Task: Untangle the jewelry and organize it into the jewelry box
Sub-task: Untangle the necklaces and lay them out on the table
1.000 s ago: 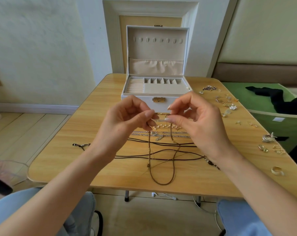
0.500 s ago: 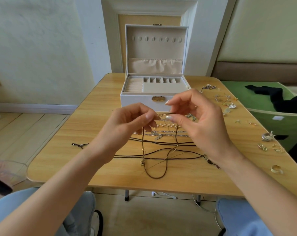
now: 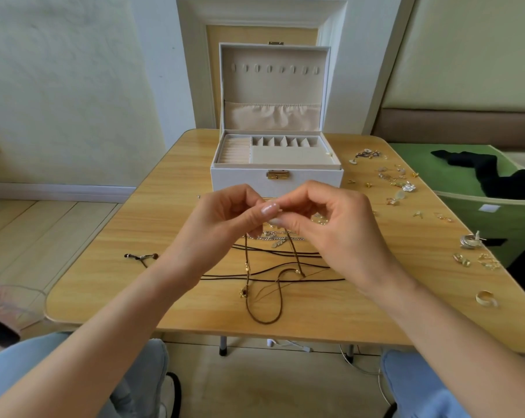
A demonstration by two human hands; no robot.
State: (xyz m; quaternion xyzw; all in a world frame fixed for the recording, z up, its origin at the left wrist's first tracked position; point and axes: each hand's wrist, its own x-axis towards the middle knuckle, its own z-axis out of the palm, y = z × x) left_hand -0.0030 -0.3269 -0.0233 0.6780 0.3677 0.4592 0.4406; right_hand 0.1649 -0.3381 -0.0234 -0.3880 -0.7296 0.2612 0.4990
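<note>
A white jewelry box [image 3: 243,176] stands open at the table's far middle, with its lid upright and beige compartments inside. In front of it my left hand [image 3: 216,227] and my right hand [image 3: 333,230] meet fingertip to fingertip above the table. Both pinch the top of a brown cord necklace [image 3: 264,319] with small gold beads. Its loop hangs down and lies on the wood. Beneath it, dark cords [image 3: 285,253] and a silver chain [image 3: 273,237] stretch across the table.
The wooden table [image 3: 128,285] holds scattered earrings and charms [image 3: 397,182] along its right side, a silver ring cluster [image 3: 469,241] and a gold ring [image 3: 485,298] near the right edge. A beaded cord end [image 3: 141,256] lies at left. A green bin [image 3: 484,203] stands to the right.
Both hands have drawn closer together, fingertips now touching. The brown cord loop has shifted slightly left and lies lower on the table.
</note>
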